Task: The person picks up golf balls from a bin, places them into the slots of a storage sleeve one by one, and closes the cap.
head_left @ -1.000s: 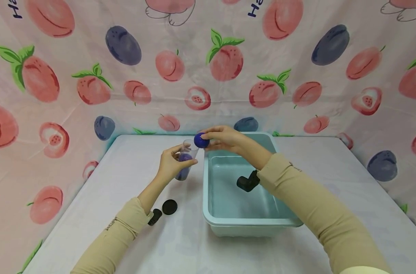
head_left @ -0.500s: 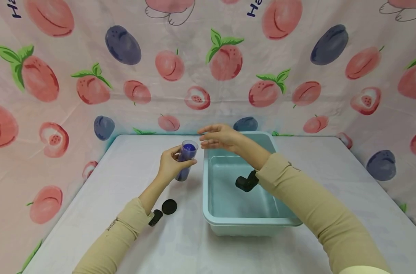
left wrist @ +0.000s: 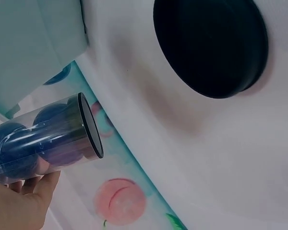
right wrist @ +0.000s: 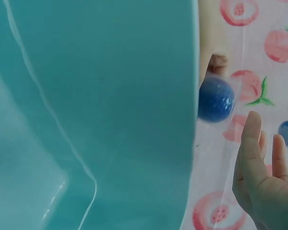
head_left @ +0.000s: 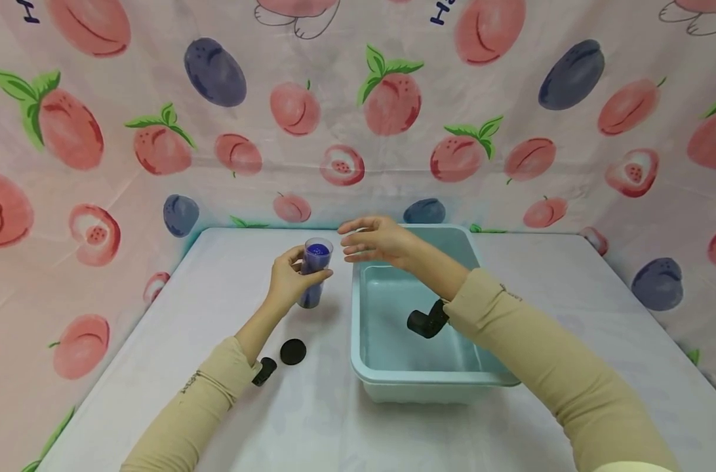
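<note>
My left hand [head_left: 291, 278] grips a clear tube [head_left: 312, 296] by its side, a little above the table and left of the basin. Several blue balls fill the tube; the top ball [head_left: 318, 250] sits just inside its rim. In the left wrist view the tube [left wrist: 43, 139] lies across the picture, its dark-edged base towards the camera. My right hand [head_left: 381, 242] hovers over the basin's far left corner with fingers extended and nothing in them. From the right wrist view, a blue ball [right wrist: 216, 99] shows past the basin wall, apart from the right hand [right wrist: 266, 177].
A light teal basin [head_left: 435, 377] stands right of centre on the white table [head_left: 228, 288]. The black wrist-camera mount [head_left: 427, 321] shows over it beside the right sleeve. A round black lid [head_left: 293, 352] lies near the left wrist's black camera [head_left: 265, 371]. Fruit-printed cloth [head_left: 387, 157] hangs behind.
The right hand has let go of a blue ball, which now sits at the top of the tube. Its fingers have spread. The left hand has shifted the tube slightly left, more upright.
</note>
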`<state>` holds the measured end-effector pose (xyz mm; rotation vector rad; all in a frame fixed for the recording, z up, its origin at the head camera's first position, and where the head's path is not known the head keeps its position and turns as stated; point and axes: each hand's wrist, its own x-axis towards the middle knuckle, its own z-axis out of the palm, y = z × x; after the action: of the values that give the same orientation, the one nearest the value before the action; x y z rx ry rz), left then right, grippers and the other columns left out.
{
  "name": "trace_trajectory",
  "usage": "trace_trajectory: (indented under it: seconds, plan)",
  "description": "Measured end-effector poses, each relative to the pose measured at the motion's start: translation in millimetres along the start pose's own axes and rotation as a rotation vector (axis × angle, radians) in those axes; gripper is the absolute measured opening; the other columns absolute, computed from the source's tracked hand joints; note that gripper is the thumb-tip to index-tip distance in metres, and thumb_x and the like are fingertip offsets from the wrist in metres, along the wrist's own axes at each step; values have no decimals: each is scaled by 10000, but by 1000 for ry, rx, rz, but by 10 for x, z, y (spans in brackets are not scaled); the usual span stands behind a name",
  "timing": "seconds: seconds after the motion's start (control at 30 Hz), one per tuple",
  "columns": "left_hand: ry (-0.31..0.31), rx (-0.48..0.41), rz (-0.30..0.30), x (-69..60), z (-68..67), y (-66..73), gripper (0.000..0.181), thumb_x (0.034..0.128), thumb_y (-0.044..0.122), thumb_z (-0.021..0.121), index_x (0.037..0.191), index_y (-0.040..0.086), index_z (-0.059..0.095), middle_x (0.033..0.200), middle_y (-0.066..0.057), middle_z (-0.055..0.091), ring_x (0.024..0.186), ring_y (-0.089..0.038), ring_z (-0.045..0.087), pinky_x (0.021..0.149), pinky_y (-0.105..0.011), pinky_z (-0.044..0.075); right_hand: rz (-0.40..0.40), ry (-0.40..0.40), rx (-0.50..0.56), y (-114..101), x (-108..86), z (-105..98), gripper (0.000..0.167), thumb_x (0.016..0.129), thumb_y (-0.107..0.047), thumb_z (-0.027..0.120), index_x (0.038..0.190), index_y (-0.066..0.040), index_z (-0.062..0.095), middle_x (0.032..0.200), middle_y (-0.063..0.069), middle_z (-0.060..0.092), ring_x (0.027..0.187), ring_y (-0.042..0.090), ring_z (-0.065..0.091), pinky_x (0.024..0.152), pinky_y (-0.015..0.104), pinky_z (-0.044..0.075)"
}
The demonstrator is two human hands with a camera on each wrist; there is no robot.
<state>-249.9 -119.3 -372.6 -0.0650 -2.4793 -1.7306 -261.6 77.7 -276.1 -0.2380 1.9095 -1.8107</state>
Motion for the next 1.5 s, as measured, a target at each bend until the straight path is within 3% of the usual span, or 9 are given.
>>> trace_trajectory:
  seconds: [0.2,0.43,0.53,0.8,1.3,1.5]
  plan:
    - [4,6,20,-5,-53,-38,583,727,174,812,1245,69,567,1271,-166,586,1100,-377,594,962,-508,456,-7,9,3,-29,-103,82,339,936,-39,542,1266,31,509,1026,72,559,946,251,588,978,437,471]
    - [20,4,29,-4,-135,-95,580,730,186,814,1241,62,569,1259,-174,595,1117,-370,583,971,-504,449,-41,-20,-27,-73,-190,179,364,939,-44,535,1287,49,487,1117,107,528,900,188,584,947,414,494]
    - [24,-4,40,-2,-178,-121,579,734,175,810,1242,46,566,1250,-187,601,1129,-363,578,985,-492,445,-47,-26,-32,-90,-214,218,365,940,-55,538,1288,47,491,1138,118,531,943,225,588,945,416,495]
    - [32,1,20,-28,-306,-144,636,752,165,797,1306,31,516,1305,-185,571,1178,-370,553,1017,-491,427,-90,-38,-28,-93,-327,391,304,941,-73,539,1222,43,538,1065,95,567,853,173,599,899,389,527]
    - [48,32,7,-94,-530,-265,610,767,163,784,1297,22,517,1303,-191,568,1168,-357,554,1007,-465,440,-196,-70,111,-65,-582,783,243,917,-15,554,1144,73,560,977,58,602,818,128,610,893,397,531]
    - [75,20,-4,-152,-593,-324,520,788,49,733,1263,-9,531,1267,-222,585,1114,-328,578,941,-314,482,-185,-37,154,70,-661,1018,225,893,4,588,1111,59,579,1034,79,605,834,115,621,873,364,542]
